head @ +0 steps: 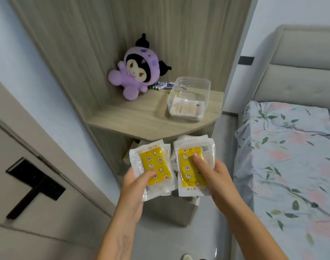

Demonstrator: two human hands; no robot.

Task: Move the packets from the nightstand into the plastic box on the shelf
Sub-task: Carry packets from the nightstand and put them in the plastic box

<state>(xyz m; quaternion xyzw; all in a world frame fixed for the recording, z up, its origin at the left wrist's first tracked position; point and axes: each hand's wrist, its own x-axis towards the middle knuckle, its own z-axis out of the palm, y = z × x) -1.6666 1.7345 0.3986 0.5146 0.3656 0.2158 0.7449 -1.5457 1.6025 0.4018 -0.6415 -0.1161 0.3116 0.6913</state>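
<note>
A stack of clear plastic packets with yellow star-printed inserts (153, 168) is gripped by the left hand (136, 186), thumb on top. A second such stack (193, 166) is held by the right hand (214, 177), fingers laid on its face. Both stacks are kept below the wooden shelf (141, 117), long axes pointing away toward it. The transparent plastic box (188, 99) is placed on the shelf, beside a purple plush toy (135, 71).

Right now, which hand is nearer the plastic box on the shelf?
Right. The right hand, gripping packets, sits almost directly below the plastic box. The left hand, also gripping packets, is lower and further left.
</note>
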